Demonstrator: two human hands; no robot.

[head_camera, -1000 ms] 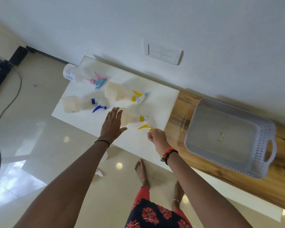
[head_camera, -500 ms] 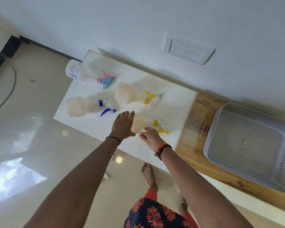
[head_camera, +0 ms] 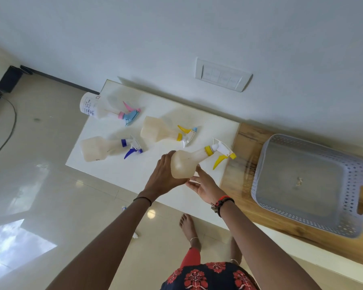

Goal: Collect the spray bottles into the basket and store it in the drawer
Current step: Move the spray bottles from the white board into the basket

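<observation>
Carry it across, that was the job here: the yellow-trigger spray bottle (head_camera: 186, 163) wanted a firm hold on its fat body, nozzle leading, a swing over the wooden counter (head_camera: 242, 143) and a low set-down inside the grey basket (head_camera: 260, 176) so it would not bounce off the perforated wall. The trigger stuck out sideways, so it likely needed keeping clear of the rim. Now the hands: the left hand (head_camera: 165, 176) was wrapped round the bottle's base, fingers curled over its far side, taking what looked like the whole weight. The right hand (head_camera: 206, 186) was spread, palm up, fingers straight, its fingertips (head_camera: 198, 170) just under the base; whether they touched I could not tell. The bottle sat tilted left of the basket, neck pointing toward it, near the edge of the white slab (head_camera: 134, 172). Farther from the basket lay the second yellow-trigger bottle (head_camera: 157, 130), the blue-trigger bottle (head_camera: 99, 147) and the pink-trigger bottle (head_camera: 105, 107), all on their sides. The basket held no bottle yet.
</observation>
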